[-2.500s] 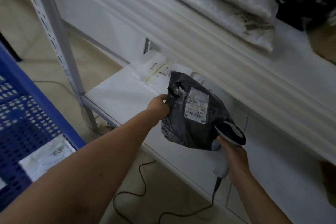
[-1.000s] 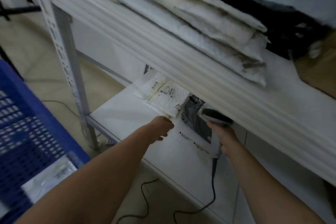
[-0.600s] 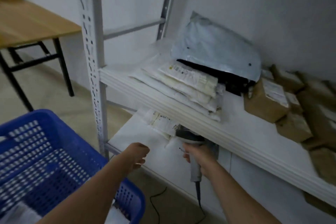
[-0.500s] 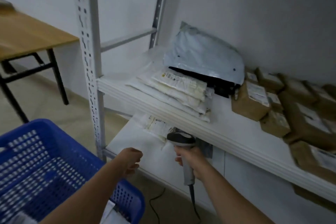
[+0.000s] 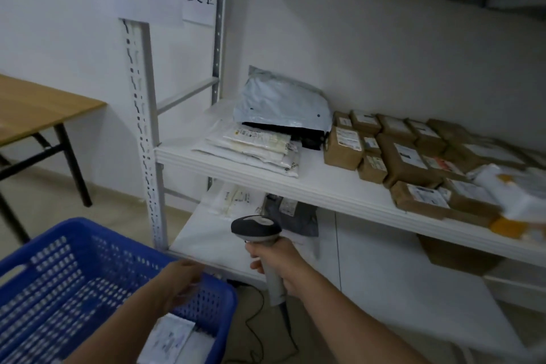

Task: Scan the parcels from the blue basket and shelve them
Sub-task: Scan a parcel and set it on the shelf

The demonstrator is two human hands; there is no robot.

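While right hand (image 5: 274,258) clamps scanner (image 5: 255,228) — left hand (image 5: 180,281) over blue basket (image 5: 97,229), fingers apart.

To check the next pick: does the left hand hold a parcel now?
No, the left hand is empty, its fingers relaxed above the rim of the blue basket.

Plastic basket (image 5: 88,227), blue, smooth w/ holes. Metal shelf post (image 5: 141,127), grey, matt. White shelf board (image 5: 295,183), smooth. Cardboard boxes (image 5: 342,148), brown, matt. Thin plastic grey bag (image 5: 280,103), bit shiny. Glossy plastic scanner (image 5: 255,229). Wood table (image 5: 38,106) top.
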